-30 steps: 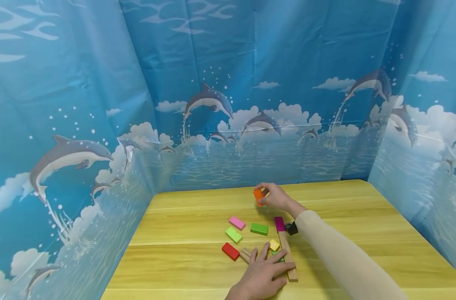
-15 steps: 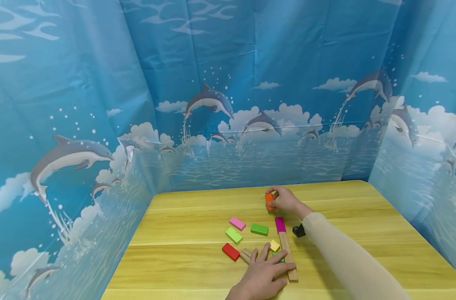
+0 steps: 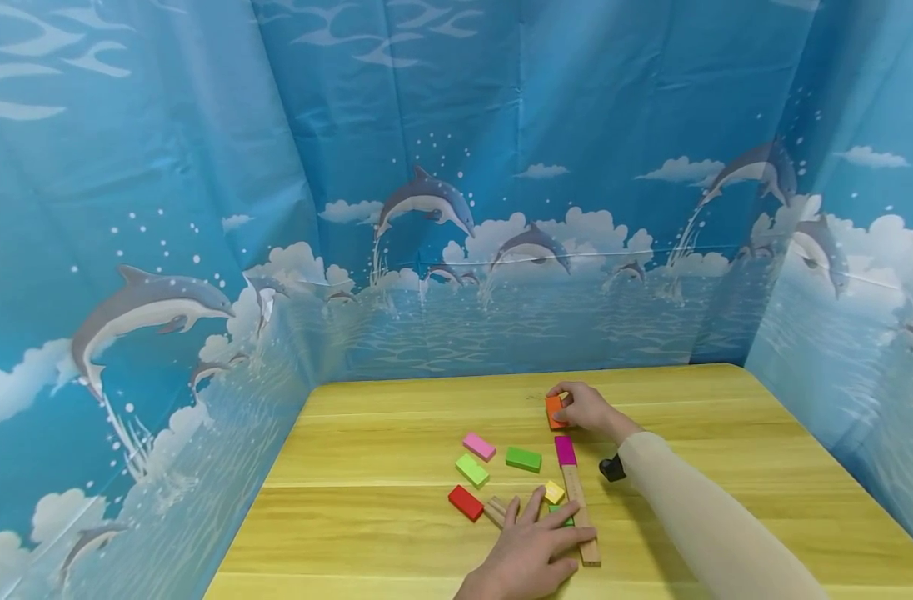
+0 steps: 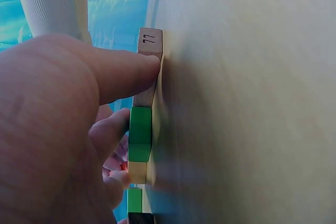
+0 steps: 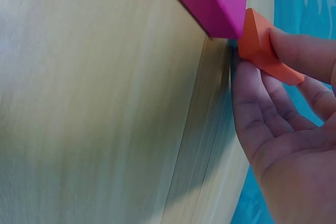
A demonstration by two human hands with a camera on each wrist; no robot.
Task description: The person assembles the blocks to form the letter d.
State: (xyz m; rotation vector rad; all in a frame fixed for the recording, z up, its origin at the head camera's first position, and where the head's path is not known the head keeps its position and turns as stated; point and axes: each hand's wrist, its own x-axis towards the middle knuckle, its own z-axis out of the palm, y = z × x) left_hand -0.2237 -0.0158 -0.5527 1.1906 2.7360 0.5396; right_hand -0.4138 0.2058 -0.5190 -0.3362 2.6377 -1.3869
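My right hand (image 3: 590, 408) pinches an orange block (image 3: 553, 412) between thumb and fingers, just beyond the magenta block (image 3: 565, 451). In the right wrist view the orange block sits right by the magenta one's end. That magenta block tops a line of plain wooden blocks (image 3: 574, 492) running toward me. Spread over the near blocks, my left hand (image 3: 527, 550) has its fingers extended. Its thumb touches a wooden block (image 4: 150, 40) with black marks on its end. A green block (image 4: 140, 132) and a yellow block (image 3: 554, 492) lie by its fingertips.
Left of the line lie a red block (image 3: 466, 503), a lime block (image 3: 472, 471), a pink block (image 3: 479, 447) and a green block (image 3: 524, 459). Plain wooden pieces (image 3: 496, 508) show partly under the left hand. A dolphin-print curtain (image 3: 426, 317) borders the wooden table (image 3: 336, 517).
My right hand has carried the orange block rightward and nearer to me, up to the far end of the magenta block. The left hand stays in place.
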